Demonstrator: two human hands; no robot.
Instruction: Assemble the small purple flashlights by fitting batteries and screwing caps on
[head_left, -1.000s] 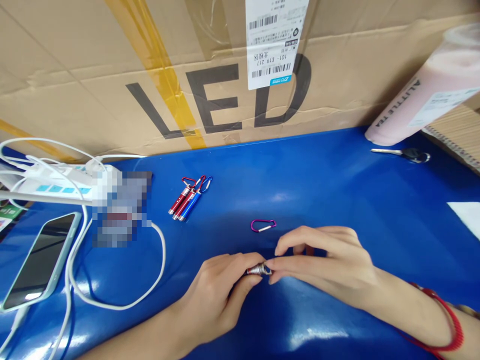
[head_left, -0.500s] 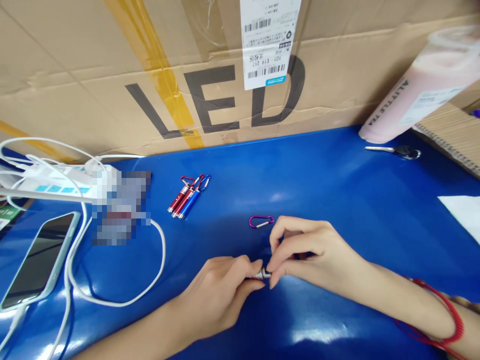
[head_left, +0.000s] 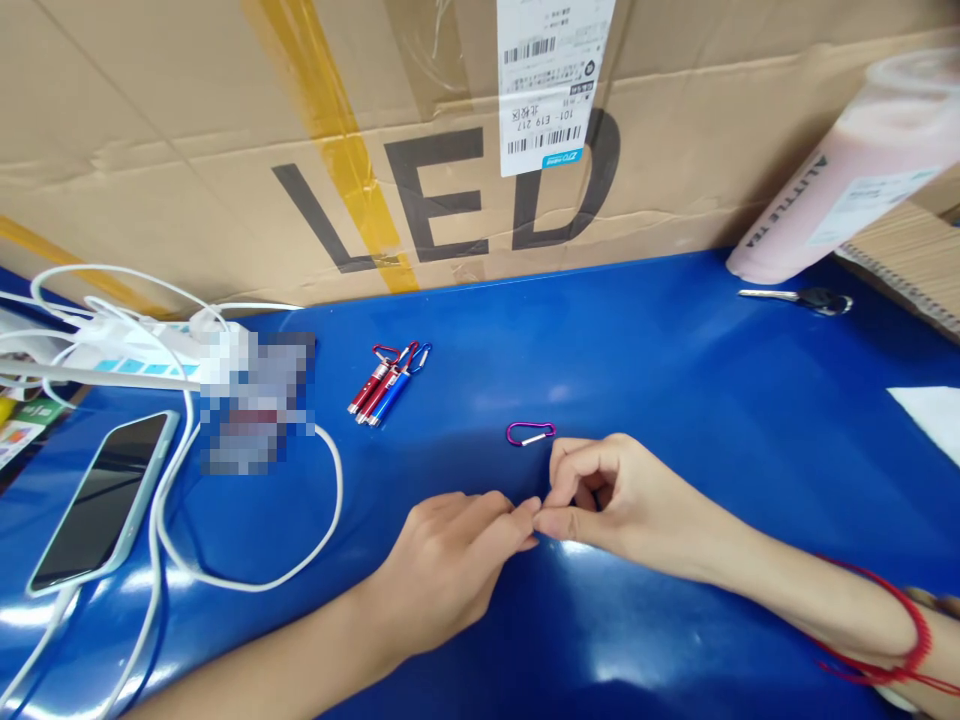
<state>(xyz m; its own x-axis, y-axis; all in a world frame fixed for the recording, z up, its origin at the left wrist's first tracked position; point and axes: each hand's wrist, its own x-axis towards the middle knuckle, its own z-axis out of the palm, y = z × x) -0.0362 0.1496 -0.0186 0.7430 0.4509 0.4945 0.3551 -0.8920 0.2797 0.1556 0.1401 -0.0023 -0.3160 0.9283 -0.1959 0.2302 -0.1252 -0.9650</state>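
My left hand (head_left: 450, 565) and my right hand (head_left: 611, 500) meet fingertip to fingertip low on the blue table (head_left: 675, 380). Both hands are pinched closed. What they hold is hidden behind the fingers in this frame. A purple carabiner clip (head_left: 531, 433) lies on the table just above the fingertips, apart from both hands. Three small keychain flashlights (head_left: 386, 385), two red and one blue, lie side by side further up and to the left, each with a clip at its far end.
A large cardboard box (head_left: 450, 150) printed "LED" walls off the back. A phone (head_left: 101, 500) on a white cable (head_left: 300, 560) and a power strip (head_left: 127, 350) lie left. A pink cup (head_left: 847, 180), a key (head_left: 795, 297) and white paper (head_left: 930, 410) sit right.
The small silver flashlight part seen between my fingertips earlier is now covered by the fingers. Both hands have drawn closer together and shifted slightly up the table.
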